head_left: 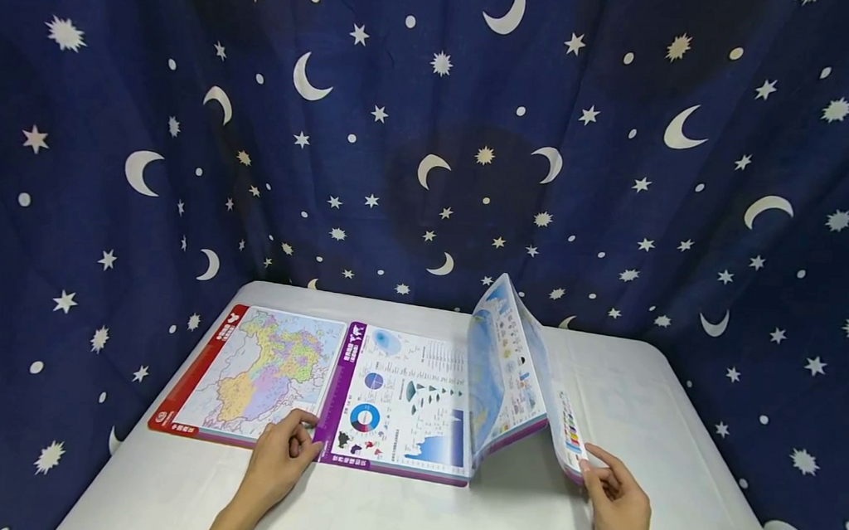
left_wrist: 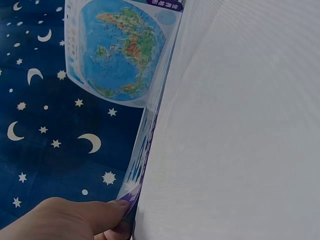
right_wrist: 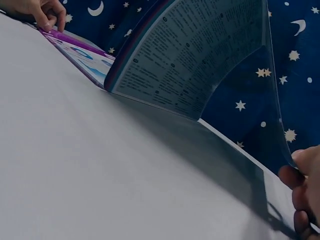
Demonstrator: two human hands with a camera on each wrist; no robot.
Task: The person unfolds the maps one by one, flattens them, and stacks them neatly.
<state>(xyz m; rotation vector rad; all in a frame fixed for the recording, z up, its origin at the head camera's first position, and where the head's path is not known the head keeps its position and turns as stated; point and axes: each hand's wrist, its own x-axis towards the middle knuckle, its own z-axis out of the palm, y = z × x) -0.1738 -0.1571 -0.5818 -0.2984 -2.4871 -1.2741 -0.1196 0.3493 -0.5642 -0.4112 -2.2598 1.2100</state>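
Note:
A laminated fold-out chart with a purple border (head_left: 417,360) lies partly unfolded on the white table, its left panel flat and printed with diagrams. Its middle panels (head_left: 524,377) rise in a peaked fold toward the back. My left hand (head_left: 276,460) pinches the chart's purple left edge at the near corner; the thumb (left_wrist: 107,212) lies on top in the left wrist view. With thumb and fingers, my right hand (head_left: 621,509) grips the near corner of the outer right panel (head_left: 569,422), held tilted. Text covers the underside (right_wrist: 185,55) seen in the right wrist view.
A red-bordered map (head_left: 277,374) lies flat at the left, right beside the purple chart. White cloth (head_left: 389,520) covers the table. Behind and on both sides hangs a dark blue curtain (head_left: 372,169) with moons and stars, close to the raised fold.

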